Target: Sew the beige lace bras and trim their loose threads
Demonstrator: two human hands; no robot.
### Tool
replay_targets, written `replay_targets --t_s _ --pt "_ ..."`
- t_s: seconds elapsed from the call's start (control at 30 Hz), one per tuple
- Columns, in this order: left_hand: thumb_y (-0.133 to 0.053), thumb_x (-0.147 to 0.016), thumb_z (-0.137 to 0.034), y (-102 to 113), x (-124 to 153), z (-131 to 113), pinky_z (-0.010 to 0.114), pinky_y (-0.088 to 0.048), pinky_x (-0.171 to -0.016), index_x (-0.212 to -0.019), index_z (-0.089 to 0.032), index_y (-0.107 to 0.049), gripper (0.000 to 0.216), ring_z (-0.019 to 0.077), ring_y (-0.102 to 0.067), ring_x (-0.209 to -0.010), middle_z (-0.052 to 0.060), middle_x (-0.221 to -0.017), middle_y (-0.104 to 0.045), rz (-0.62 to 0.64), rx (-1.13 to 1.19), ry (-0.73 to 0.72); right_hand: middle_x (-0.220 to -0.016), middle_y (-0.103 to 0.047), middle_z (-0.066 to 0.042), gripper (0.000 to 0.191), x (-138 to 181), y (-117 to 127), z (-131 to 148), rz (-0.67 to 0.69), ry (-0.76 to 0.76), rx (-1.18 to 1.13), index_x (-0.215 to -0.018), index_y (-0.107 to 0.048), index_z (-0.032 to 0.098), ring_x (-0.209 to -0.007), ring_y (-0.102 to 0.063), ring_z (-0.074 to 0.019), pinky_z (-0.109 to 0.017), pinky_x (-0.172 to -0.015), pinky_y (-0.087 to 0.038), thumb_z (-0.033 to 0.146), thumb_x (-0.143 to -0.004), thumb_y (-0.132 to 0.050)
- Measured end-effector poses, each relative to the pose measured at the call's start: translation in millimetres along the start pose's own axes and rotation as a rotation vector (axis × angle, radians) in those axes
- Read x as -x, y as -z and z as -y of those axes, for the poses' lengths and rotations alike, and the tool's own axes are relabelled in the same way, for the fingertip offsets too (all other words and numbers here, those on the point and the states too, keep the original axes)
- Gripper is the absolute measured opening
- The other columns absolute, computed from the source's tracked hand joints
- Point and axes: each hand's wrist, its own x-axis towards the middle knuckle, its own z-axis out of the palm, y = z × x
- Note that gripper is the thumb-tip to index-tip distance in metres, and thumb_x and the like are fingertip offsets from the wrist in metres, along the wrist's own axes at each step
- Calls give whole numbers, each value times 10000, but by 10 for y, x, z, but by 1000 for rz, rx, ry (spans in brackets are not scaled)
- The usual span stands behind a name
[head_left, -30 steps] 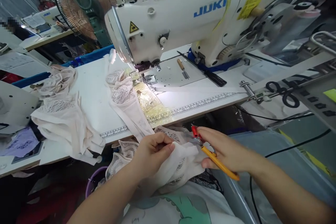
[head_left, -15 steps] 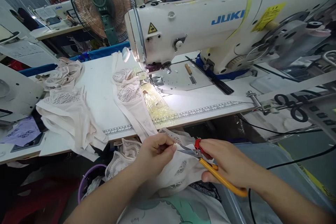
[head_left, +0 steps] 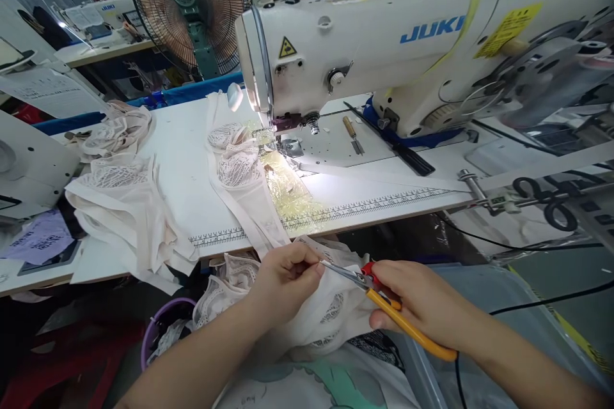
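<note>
My left hand (head_left: 290,278) pinches the edge of a pale bra (head_left: 319,313) that hangs over my lap below the table edge. In my right hand (head_left: 417,297) are scissors (head_left: 407,327) with orange and red handles. Their blades, nearly closed, reach left across the white fabric to my left fingertips. Whether fabric lies between the blades I cannot tell. Another pale lace bra (head_left: 240,169) lies on the table beside the needle area of the sewing machine (head_left: 345,45), its straps trailing down toward my left hand.
Stacked pale bra pieces (head_left: 119,198) hang partly over the table's left front edge. A wooden-handled tool (head_left: 352,134) and a black tool (head_left: 407,153) lie by the machine. A purple basket (head_left: 149,332) stands below left, a translucent bin (head_left: 460,278) below right. A fan (head_left: 192,6) stands behind.
The scissor blades have come closer together at my left fingertips. Both hands stay almost in place, while the view has shifted slightly.
</note>
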Motion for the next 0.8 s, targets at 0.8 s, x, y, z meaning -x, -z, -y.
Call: replay_targets --t_s 0.8 --pt "-522 -826 -283 31 32 39 278 -466 -664 -767 -163 -596 153 165 -575 -708 36 -743 -618 39 -227 -4 -606 -444 27 229 -127 -23 356 -334 2 -581 -670 -458 204 -531 -413 -116 -232 -471 -383 367 -787 -567"
